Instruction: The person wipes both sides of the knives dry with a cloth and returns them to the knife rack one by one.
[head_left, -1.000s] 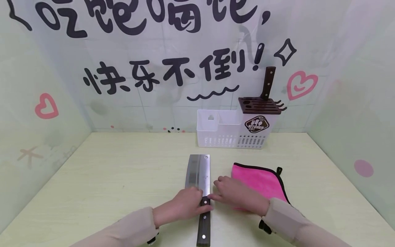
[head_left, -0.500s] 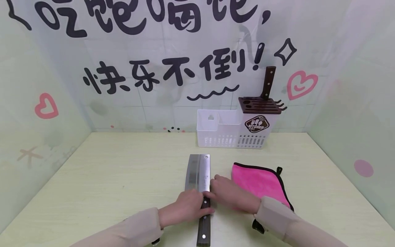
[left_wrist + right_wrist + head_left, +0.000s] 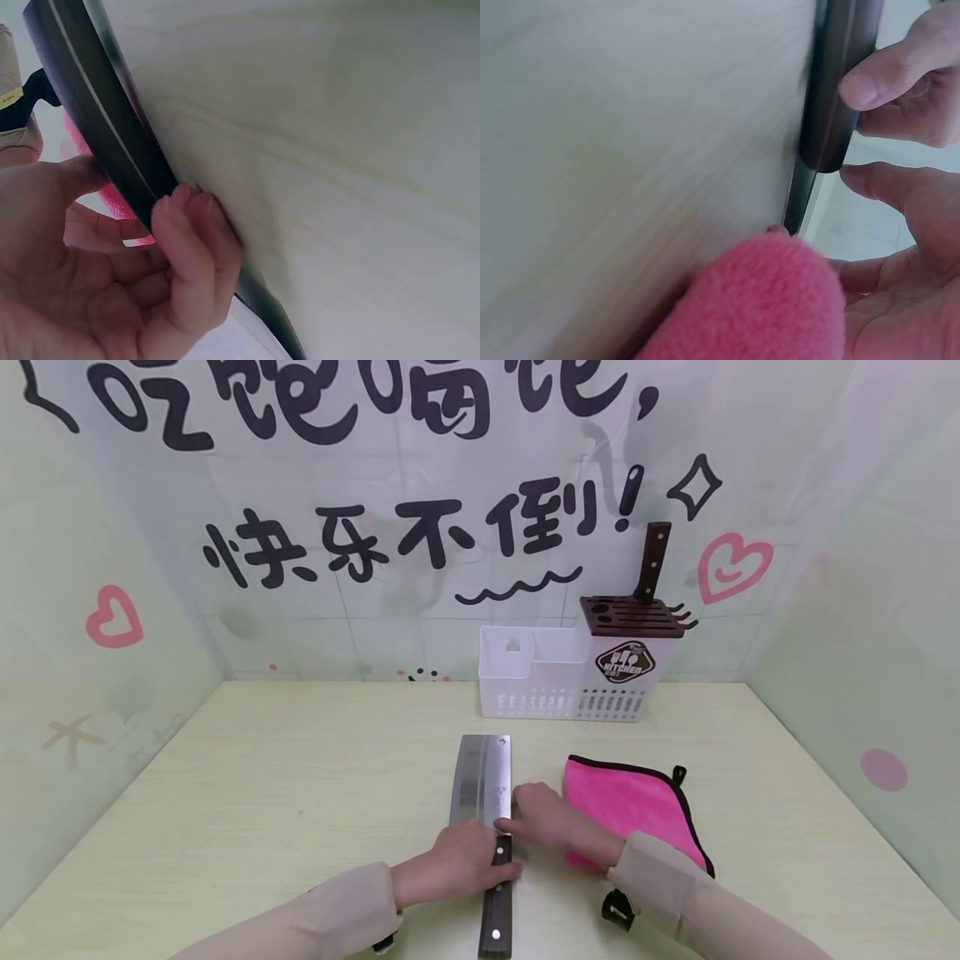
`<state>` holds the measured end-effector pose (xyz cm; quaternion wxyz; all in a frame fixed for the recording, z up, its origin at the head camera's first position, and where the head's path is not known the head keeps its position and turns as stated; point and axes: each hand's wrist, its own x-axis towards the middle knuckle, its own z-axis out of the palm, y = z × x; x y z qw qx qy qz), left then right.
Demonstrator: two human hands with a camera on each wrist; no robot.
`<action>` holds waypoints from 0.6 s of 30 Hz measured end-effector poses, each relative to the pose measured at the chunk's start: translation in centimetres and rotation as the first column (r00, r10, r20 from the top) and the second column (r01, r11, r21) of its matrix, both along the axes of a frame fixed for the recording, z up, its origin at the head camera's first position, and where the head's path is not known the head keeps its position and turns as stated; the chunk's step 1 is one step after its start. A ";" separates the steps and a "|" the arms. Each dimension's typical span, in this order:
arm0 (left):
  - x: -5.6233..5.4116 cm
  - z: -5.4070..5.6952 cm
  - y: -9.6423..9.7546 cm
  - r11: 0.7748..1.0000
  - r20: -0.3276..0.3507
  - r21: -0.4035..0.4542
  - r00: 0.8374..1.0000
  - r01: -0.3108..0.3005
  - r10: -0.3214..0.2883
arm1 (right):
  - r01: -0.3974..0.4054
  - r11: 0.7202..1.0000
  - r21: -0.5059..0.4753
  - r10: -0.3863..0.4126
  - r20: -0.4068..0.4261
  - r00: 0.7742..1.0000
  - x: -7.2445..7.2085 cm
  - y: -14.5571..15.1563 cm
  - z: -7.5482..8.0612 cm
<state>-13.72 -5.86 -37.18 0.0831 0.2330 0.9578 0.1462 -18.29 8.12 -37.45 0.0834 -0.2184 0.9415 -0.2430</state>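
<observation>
A cleaver (image 3: 483,777) with a steel blade and a dark riveted handle (image 3: 496,910) lies lengthwise before me, blade pointing away. My left hand (image 3: 459,864) grips the handle near the blade, thumb across it. In the left wrist view, that left hand (image 3: 142,277) has fingertips curled round the handle (image 3: 105,112). From the other side my right hand (image 3: 546,818) pinches the blade's base, thumb on top. In the right wrist view, a fingertip of the right hand (image 3: 907,247) shows past the blade (image 3: 800,196); pink cloth partly hides its fingers.
A pink cloth (image 3: 630,802) with black trim lies on the table (image 3: 300,777), partly under the right forearm. Against the back wall stands a white perforated rack (image 3: 555,693) with a dark slotted top and a knife handle (image 3: 652,560) standing in it. Walls rise left and right.
My right hand has moved left from beside the cleaver onto the blade's base. The left hand has shifted slightly right over the handle. The cleaver lies nearly where it was.
</observation>
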 end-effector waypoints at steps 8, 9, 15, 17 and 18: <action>-0.1 -0.2 0.1 0.991 0.076 0.124 0.996 -0.050 0.041 | 0.136 0.959 -0.247 -0.054 0.311 0.949 -0.1 0.2 0.4; -0.1 -0.2 0.1 0.989 0.080 0.140 0.996 -0.053 0.042 | 0.163 0.947 -0.276 -0.058 0.351 0.935 -0.1 0.2 0.4; -0.1 -0.5 0.0 0.979 0.097 0.187 0.993 -0.083 0.066 | 0.315 0.862 -0.396 -0.066 0.529 0.846 0.0 0.4 0.4; -0.1 -0.6 0.0 0.976 0.105 0.197 0.992 -0.094 0.074 | 0.346 0.841 -0.416 -0.066 0.555 0.829 -0.1 0.5 0.3; -0.1 -0.6 0.0 0.974 0.109 0.203 0.991 -0.097 0.076 | 0.359 0.831 -0.425 -0.066 0.566 0.822 -0.1 0.5 0.2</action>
